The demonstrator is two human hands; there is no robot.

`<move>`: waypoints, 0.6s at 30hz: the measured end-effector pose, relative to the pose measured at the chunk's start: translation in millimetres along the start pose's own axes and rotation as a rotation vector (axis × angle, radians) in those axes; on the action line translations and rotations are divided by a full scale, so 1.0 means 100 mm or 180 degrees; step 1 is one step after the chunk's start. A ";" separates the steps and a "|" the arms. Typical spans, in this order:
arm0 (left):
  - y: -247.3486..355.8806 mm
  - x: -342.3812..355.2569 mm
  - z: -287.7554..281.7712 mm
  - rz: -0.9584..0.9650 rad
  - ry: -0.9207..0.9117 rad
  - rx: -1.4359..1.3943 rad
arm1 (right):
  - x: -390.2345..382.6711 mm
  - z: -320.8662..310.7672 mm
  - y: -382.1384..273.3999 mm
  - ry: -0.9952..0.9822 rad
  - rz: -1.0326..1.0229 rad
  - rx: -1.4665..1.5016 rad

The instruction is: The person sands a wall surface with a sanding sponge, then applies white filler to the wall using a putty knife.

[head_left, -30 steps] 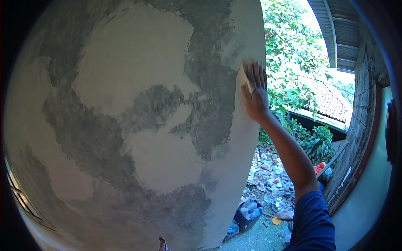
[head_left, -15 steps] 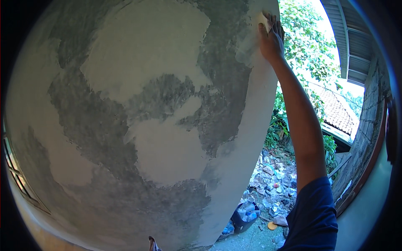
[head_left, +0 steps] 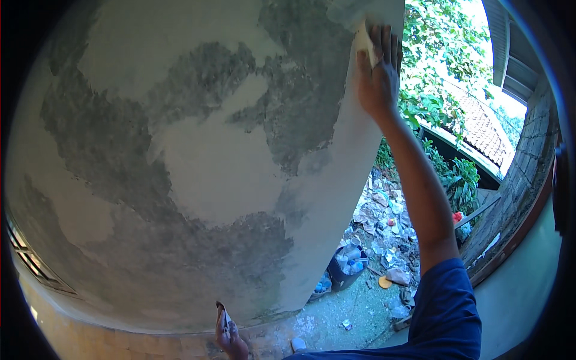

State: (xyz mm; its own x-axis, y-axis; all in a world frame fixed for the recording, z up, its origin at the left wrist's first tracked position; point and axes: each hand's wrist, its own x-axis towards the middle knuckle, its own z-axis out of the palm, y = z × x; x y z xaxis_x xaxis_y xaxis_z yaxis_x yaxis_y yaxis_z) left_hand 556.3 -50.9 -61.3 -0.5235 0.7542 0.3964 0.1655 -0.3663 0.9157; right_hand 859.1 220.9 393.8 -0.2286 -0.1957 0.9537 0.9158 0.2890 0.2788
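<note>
Holds a pad (head_left: 363, 42) against the wall (head_left: 219, 162) with the right hand (head_left: 379, 81), near the wall's outer edge and high in the view. Pins it under a flattened hand, fingers (head_left: 386, 43) stretched upward and slightly parted, thumb (head_left: 363, 63) set apart at the lower left. Shows the pad as a pale strip in the gap between thumb and index finger, poking out a little to the left of the fingers, with the rest hidden beneath the hand. Stretches the right arm (head_left: 426, 198) up nearly straight from a dark blue sleeve (head_left: 447, 300). Grasps with the left hand (head_left: 231, 343), low at the bottom edge, a small folded sheet (head_left: 223, 316), pale with a dark tip, pointing upward from the curled fingers. Cannot tell whether to call that sheet touching the wall or just in front of it. Faces a surface blotched in grey and off-white, with a barred window (head_left: 36, 267) at far left. Has beyond the edge, to the right, leafy foliage (head_left: 441, 42), a tiled roof (head_left: 483, 129), strewn litter (head_left: 384, 210), a dark bin (head_left: 344, 278) filled with pale and blue pieces, and a yellow disc (head_left: 384, 282) on the ground near the bin.
</note>
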 end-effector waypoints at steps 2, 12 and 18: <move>0.00 0.02 -0.01 0.0191 -0.0103 0.0125 | -0.45 -0.10 -0.25 -0.0311 0.0032 -0.0031; 0.15 -0.03 -0.14 0.0353 -0.0142 0.0017 | -2.47 -0.67 -0.98 -0.1820 0.0213 0.0298; 0.25 -0.06 -0.25 0.0401 -0.0028 0.0219 | -0.63 -0.27 -0.35 -0.0513 0.0173 -0.0004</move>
State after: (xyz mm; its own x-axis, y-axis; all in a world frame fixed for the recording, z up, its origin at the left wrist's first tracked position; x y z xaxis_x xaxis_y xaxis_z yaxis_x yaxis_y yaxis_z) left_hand 542.8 -78.4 -42.7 -0.4876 0.7096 0.5087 0.2864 -0.4204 0.8609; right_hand 850.5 197.7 321.4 -0.2287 -0.0269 0.9731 0.9287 0.2937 0.2264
